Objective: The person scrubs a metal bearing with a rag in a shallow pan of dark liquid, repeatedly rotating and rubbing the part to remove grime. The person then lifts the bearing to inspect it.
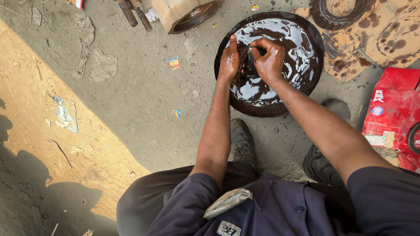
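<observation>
Two oily hands — left hand [228, 59], right hand [269, 59] — on dark part [247, 65] over oil pan [306, 39]; red carton [393, 109] rightward

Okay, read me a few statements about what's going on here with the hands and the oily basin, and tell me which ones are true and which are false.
1. Both hands are over a round dark basin of black oily liquid. True.
2. The left hand and right hand grip a dark part between them. True.
3. The basin sits on a wooden table. False: it rests on the dusty ground.
4. A red carton lies at the right edge of the picture. True.
5. The hands wear thick rubber gloves. False: they are bare and smeared with oil.
6. A folded rag is draped over the basin's rim. False: it is tucked at the person's waist.
</observation>
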